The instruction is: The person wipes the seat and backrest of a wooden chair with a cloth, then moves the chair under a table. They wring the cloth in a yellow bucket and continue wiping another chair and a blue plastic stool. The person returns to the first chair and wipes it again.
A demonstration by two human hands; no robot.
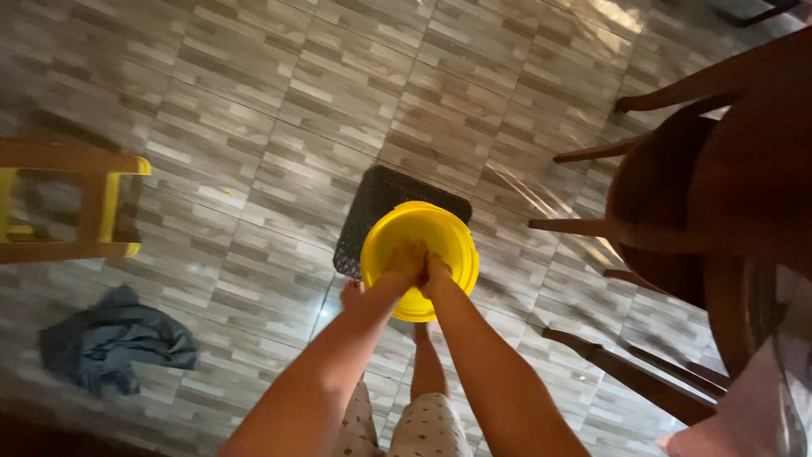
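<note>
On the far left of the tiled floor point(279, 144) stands a yellow-and-wood stool frame point(72, 203), and nearer, still on the left, a crumpled dark blue cloth point(114, 343) lies by itself, well apart from everything else. Toward the middle, a dark perforated square mat point(381, 195) rests flat on the tiles, and the round yellow plastic bucket point(420, 254) is held above its near edge, mouth turned up toward the camera. Both arms reach straight down into that mouth. The left hand point(404, 262) and the right hand point(434, 269) sit side by side, touching, pressed against something at the bottom of the bucket; the fingers look curled and bunched together, though blur hides what, if anything, they pinch. A bare foot point(351, 292) shows just left of the bucket, below the left forearm. To the right, dark wooden chair legs and rungs point(643, 228) crowd the frame, with a pale cloth point(744, 415) at the near right corner.

Judging by this, the work inside the bucket is under way, not finished: both hands are deep in it, and the blue cloth lies untouched.
</note>
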